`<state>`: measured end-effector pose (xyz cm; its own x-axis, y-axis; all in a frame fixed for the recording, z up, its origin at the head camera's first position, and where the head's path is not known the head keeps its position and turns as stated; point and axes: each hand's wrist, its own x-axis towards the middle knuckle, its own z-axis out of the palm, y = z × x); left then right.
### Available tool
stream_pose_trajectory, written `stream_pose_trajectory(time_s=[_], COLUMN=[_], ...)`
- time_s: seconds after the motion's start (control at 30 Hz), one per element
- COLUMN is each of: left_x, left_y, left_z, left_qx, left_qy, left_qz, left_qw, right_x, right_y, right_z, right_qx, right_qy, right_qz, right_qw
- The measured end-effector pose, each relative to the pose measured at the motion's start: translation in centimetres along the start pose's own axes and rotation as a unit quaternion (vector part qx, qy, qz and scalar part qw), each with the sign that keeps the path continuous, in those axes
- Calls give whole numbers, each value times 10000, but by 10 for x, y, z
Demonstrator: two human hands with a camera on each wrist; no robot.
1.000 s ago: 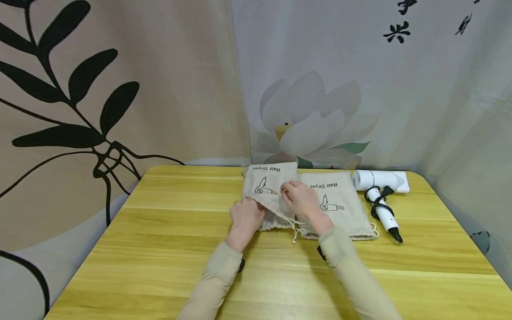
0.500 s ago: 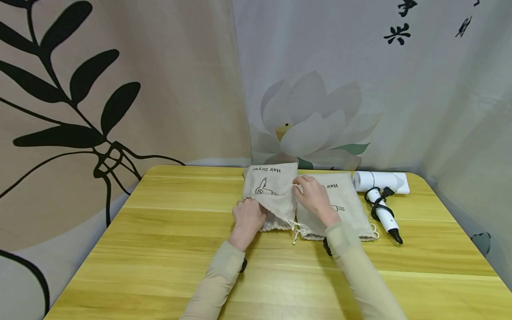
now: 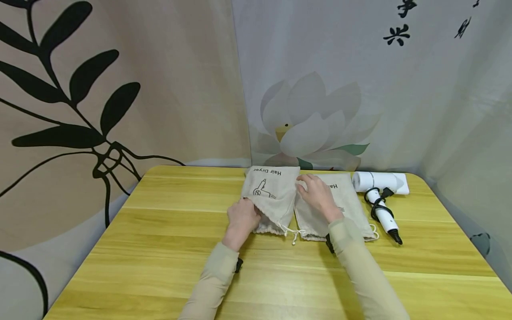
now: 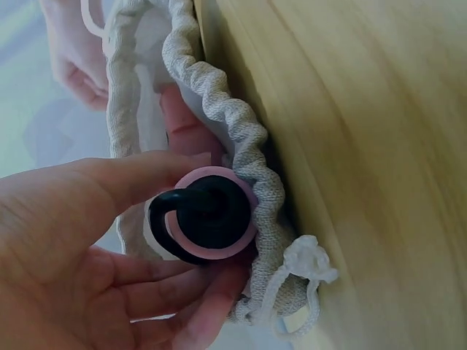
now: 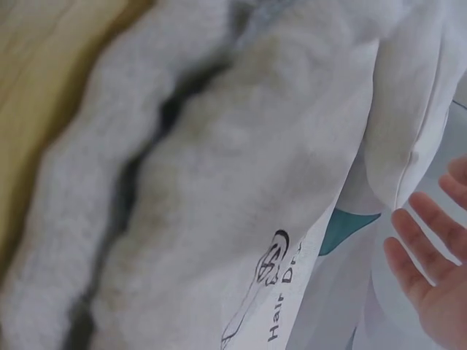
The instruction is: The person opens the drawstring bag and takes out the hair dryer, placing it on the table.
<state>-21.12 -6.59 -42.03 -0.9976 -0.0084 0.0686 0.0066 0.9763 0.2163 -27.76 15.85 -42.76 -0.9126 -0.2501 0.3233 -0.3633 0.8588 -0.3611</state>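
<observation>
Two beige drawstring bags printed "Hair Dryer" lie side by side, the left bag [image 3: 276, 195] and the right bag [image 3: 344, 222]. My left hand [image 3: 242, 218] is at the left bag's mouth. In the left wrist view, its thumb and fingers grip a pink hair dryer [image 4: 246, 191] by the handle end, where a black cord [image 4: 164, 226] comes out. The rest of the dryer is hidden in the bag. My right hand [image 3: 317, 194] is over the right bag, close to the left bag's edge. Its fingers [image 5: 416, 251] look extended and hold nothing in the right wrist view.
A white hair dryer [image 3: 384, 182] lies at the table's back right, beside the right bag, its black cord [image 3: 378, 206] wound round the handle. White drawstrings [image 3: 294, 235] trail between the bags. A printed curtain [image 3: 192, 80] hangs behind the wooden table [image 3: 168, 249].
My right hand has moved from the left bag's edge to the right, over the right bag. The left bag and my left hand have shifted slightly towards me.
</observation>
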Motion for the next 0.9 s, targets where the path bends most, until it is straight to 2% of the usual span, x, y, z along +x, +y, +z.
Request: stream_pose_trajectory(time_s=[0.43, 0.7, 0.9], left_x=[-3, -2, -1], left_y=[-21, -32, -40], left_z=[-7, -12, -16], left_qx=[-251, -319, -503], left_qy=[-114, -232, -388], left_qz=[-17, 240, 335], left_qw=[9996, 9989, 9974], right_x=[1, 1, 0], right_y=[7, 10, 12], right_z=[1, 1, 0], right_qx=[153, 116, 308], right_qy=[-103, -220, -362], right_qz=[221, 337, 355], right_qw=[9996, 9991, 9982])
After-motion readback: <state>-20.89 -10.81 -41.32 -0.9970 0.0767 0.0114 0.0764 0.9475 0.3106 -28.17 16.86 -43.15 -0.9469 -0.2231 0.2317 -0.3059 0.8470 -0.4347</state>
